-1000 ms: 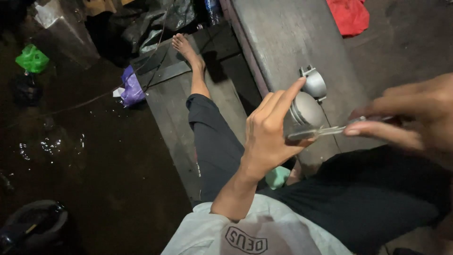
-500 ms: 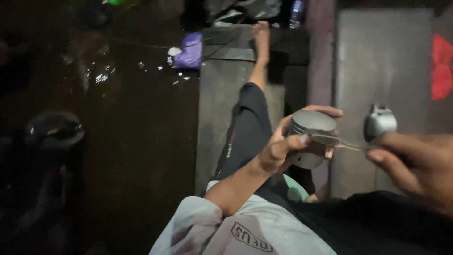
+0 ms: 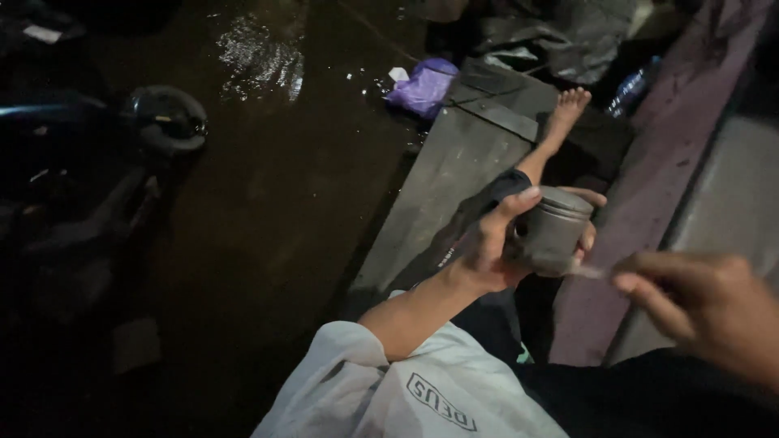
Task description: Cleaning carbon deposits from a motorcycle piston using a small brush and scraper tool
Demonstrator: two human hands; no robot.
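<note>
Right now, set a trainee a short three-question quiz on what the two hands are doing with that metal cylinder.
1. True or false: the left hand grips the grey ridged metal cylinder with its fingers wrapped round it.
2. What does the right hand pinch?
A. a red cloth
B. a thin pale strip
C. a bottle
3. Fill in: the purple plastic bag lies on the wet dark floor beside the grey ______ slab.

Key
1. True.
2. B; the strip's tip reaches the cylinder's lower edge.
3. Concrete; it looks so, and a bare foot rests at its far end.
</note>
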